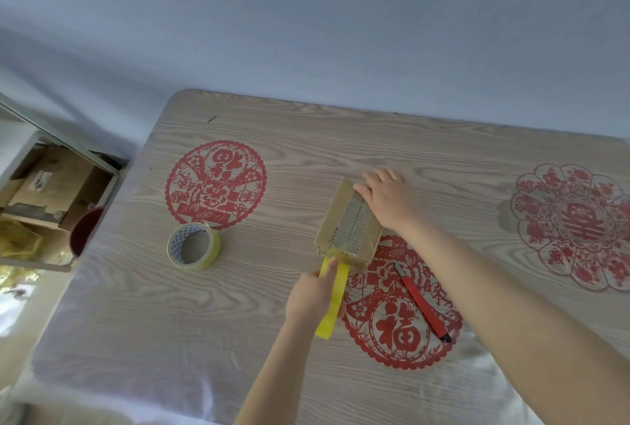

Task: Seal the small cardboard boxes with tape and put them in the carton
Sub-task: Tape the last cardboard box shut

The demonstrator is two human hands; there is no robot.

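A small cardboard box point(332, 220) lies in the middle of the table, with a strip of tape along its top. My right hand point(387, 199) rests flat on the far end of the box, fingers straight. My left hand point(315, 291) holds a loose yellow tape strip point(335, 298) that runs from the near end of the box down toward me. A yellow tape roll point(193, 246) stands to the left of the box. A brown carton point(51, 186) sits on the floor off the table's left edge.
A red utility knife point(422, 302) lies right of the tape strip on a red paper-cut. Other red paper-cuts point(215, 184) decorate the wooden table point(443, 152). A dark red cup point(83, 230) stands beside the carton. A pale wall is behind the table.
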